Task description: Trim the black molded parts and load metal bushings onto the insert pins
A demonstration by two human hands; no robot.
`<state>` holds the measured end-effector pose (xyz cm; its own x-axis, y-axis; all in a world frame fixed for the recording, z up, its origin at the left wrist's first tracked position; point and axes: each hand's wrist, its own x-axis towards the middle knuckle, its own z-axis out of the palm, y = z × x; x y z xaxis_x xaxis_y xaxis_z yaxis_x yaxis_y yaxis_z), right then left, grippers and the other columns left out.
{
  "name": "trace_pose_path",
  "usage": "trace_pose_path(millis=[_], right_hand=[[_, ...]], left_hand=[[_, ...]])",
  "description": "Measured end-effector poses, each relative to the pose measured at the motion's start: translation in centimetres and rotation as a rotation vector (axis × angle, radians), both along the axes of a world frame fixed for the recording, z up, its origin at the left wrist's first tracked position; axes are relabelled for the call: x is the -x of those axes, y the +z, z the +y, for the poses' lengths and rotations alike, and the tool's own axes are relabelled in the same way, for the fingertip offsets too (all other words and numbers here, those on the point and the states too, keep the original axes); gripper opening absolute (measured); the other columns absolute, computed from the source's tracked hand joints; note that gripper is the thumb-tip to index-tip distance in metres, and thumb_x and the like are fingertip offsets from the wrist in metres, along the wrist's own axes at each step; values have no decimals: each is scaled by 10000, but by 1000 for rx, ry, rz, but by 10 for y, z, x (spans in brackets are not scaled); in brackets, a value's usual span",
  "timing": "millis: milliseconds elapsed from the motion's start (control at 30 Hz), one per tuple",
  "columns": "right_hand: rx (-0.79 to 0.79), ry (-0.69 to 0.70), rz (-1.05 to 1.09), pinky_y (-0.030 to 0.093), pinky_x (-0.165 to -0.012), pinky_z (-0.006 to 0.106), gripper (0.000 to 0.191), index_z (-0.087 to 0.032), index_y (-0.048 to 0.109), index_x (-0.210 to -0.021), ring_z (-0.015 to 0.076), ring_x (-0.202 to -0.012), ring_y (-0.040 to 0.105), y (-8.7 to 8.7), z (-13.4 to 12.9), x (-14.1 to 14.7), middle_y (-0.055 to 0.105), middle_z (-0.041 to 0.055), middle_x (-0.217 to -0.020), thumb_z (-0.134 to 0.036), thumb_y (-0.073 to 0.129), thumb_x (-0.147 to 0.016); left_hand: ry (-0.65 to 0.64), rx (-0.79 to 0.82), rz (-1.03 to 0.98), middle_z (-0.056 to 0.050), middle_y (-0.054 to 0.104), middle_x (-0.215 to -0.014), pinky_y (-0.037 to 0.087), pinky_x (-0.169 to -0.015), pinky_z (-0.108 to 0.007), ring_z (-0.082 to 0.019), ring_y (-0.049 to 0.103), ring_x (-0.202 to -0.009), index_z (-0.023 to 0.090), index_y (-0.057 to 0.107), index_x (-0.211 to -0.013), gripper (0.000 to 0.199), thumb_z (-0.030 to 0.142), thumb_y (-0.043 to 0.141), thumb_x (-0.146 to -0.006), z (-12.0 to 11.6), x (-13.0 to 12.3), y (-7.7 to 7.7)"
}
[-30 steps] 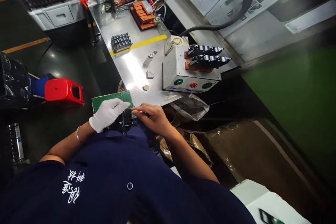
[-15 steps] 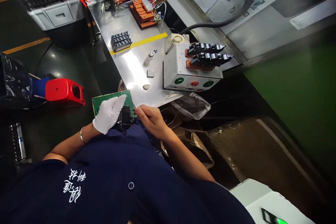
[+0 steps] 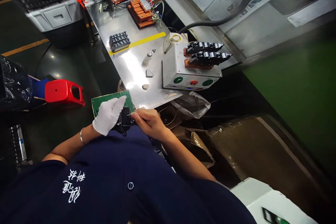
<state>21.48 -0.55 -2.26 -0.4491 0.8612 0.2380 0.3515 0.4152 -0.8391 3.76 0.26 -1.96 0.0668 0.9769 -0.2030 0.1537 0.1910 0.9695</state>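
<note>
My left hand, in a white glove, is closed around a black plastic part in front of my shirt. A green board with a pale edge lies just beyond and partly under that hand. My bare right hand pinches a thin object at the right side of the black part, its thumb and forefinger close against it. What exactly sits in that pinch is too small to make out.
A metal bench bears a control box with black parts on top, a block of black parts, and an orange fixture. A red stool stands left. A plastic bag hangs below the bench edge.
My right hand has shifted slightly left and down, its fingertips now nearer the black plastic part. My left hand keeps its hold.
</note>
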Motion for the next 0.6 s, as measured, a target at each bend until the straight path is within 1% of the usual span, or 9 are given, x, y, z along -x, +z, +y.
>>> trace_pose_path(millis=[67, 133, 200, 233, 300, 367, 400, 500, 600], right_hand=[[49, 64, 5, 259, -500, 243, 430, -201, 313, -581, 71, -499, 296, 0, 2, -4, 308, -51, -547, -337, 409, -977], [134, 184, 46, 253, -489, 241, 458, -202, 296, -568, 68, -488, 280, 0, 5, -9, 282, -55, -537, -375, 403, -978], [205, 287, 132, 266, -476, 237, 476, -204, 312, -563, 71, -473, 296, 0, 7, -12, 296, -53, -520, -420, 380, -981], [218, 288, 165, 282, -478, 237, 476, -205, 335, -566, 75, -473, 322, 0, 8, -13, 324, -46, -517, -433, 365, -983], [174, 179, 169, 308, -494, 242, 462, -204, 378, -584, 86, -488, 361, 0, 8, -12, 371, -33, -529, -431, 358, -985], [74, 47, 98, 308, -509, 247, 435, -205, 385, -594, 90, -501, 360, 1, 7, -9, 370, -29, -544, -395, 371, -985], [22, 12, 61, 299, -509, 248, 424, -205, 378, -593, 89, -500, 346, 2, 6, -8, 354, -33, -545, -373, 380, -983], [-84, -6, 20, 283, -509, 249, 400, -205, 370, -595, 87, -497, 334, 2, 5, -4, 334, -39, -544, -312, 386, -981], [-119, -2, -5, 284, -514, 247, 382, -201, 388, -604, 86, -500, 341, 1, 5, -4, 345, -38, -547, -280, 395, -978]], left_hand=[[-12, -13, 25, 30, 398, -573, 342, -530, -236, -100, 349, -571, 187, 452, -583, 494, 592, 528, -855, -1, -1, 1], [-33, -22, 35, 37, 363, -555, 324, -516, -239, -95, 320, -549, 190, 402, -558, 511, 585, 529, -857, -1, -3, 3], [-60, -28, 26, 35, 365, -554, 327, -521, -239, -96, 323, -548, 189, 401, -553, 516, 586, 524, -858, 0, -4, 4], [-64, -28, 22, 32, 376, -559, 334, -527, -239, -98, 334, -555, 189, 410, -556, 515, 591, 518, -858, 1, -4, 5], [-42, -28, 17, 27, 396, -570, 343, -535, -236, -103, 353, -570, 189, 426, -568, 509, 600, 512, -855, 4, -3, 4], [-10, -22, 11, 25, 410, -582, 344, -531, -232, -104, 360, -577, 189, 444, -587, 498, 603, 510, -854, 7, -2, 3], [1, -20, 6, 25, 411, -587, 342, -527, -231, -103, 358, -578, 188, 451, -594, 492, 601, 512, -854, 9, -1, 1], [9, -21, -2, 24, 409, -602, 342, -526, -227, -104, 356, -588, 185, 470, -613, 477, 591, 513, -860, 10, -1, -1], [0, -17, -3, 21, 405, -610, 349, -539, -226, -109, 366, -610, 183, 485, -625, 470, 584, 503, -870, 10, -2, -2]])
